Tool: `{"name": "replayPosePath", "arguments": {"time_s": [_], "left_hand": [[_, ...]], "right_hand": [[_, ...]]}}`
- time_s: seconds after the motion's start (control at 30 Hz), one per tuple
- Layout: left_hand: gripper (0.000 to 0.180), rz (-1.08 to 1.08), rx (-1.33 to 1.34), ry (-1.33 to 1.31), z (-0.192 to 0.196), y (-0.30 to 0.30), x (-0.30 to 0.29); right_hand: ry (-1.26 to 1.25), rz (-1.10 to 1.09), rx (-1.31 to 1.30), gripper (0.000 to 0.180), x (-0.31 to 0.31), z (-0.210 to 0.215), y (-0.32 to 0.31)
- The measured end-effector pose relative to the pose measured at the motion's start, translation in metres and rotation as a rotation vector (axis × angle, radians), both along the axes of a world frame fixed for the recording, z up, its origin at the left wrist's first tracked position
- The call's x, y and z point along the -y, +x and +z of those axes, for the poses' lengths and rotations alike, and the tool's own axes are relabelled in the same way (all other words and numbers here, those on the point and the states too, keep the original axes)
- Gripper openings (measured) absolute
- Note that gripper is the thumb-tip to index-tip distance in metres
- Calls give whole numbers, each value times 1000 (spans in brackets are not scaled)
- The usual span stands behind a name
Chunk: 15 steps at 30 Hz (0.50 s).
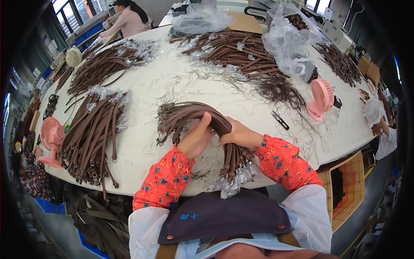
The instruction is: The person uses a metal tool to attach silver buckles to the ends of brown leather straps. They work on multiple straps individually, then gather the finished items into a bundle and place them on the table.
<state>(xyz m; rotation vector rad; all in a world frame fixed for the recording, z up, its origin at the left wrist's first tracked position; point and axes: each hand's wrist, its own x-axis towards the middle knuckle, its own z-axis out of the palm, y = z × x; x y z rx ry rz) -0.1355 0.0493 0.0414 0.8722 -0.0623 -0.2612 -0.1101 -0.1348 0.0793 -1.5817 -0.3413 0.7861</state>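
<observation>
A thick bundle of brown straps [189,113] arches over the near middle of the table. Metal buckles show at its left end, while clear plastic wraps the ends [233,179] hanging by the table edge near my body. My left hand [196,139] holds the bundle from the near side, thumb up against it, its other fingers mostly hidden. Wrapped over the bend from the right is my right hand [240,133]. To the right of that hand lie black-handled thread snips [280,120], touched by neither hand.
More brown straps [90,134] lie in a pile on the left, with a larger heap [241,47] at the back. Pink fans stand at left [52,137] and right [320,99]. Loose threads [280,90] litter the white table [142,90]. Other people sit around it.
</observation>
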Motion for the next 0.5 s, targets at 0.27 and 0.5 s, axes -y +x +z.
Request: {"name": "replayPosePath", "arguments": {"time_s": [0.27, 0.5], "left_hand": [[31, 63, -211, -99, -4, 37, -17], [38, -70, -309, -300, 0, 19, -19]], "right_hand": [[234, -79, -70, 85, -14, -27, -9], [370, -140, -237, 68, 4, -39, -1]]}}
